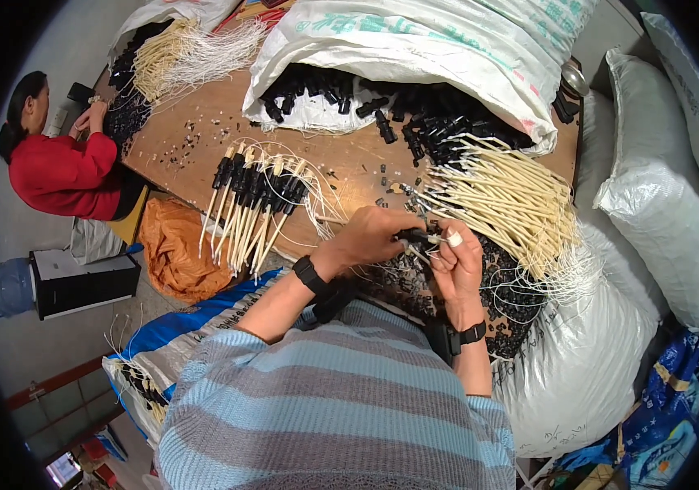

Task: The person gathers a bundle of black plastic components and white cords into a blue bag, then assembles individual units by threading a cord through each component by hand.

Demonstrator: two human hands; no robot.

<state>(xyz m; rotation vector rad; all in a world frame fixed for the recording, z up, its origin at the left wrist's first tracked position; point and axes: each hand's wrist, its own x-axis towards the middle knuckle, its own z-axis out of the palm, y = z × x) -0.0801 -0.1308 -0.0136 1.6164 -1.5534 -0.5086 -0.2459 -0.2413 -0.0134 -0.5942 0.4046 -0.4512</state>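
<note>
Close together at the table's near edge, my two hands meet over a small black plastic fitting. My left hand is closed round it from the left, back of the hand upward. My right hand pinches at the fitting's right end, thumb and fingers together, with a white wrap on one digit. A thin pale piece shows between the right fingertips, too small to name. Beyond my right hand lies a big bundle of cream tubes with white wires. Left of my left hand, black fittings with cream tubes lie in a row.
An open white woven sack spills black fittings onto the brown table. Small black parts heap beside my right wrist. Full sacks crowd the right. A person in red works at the far left.
</note>
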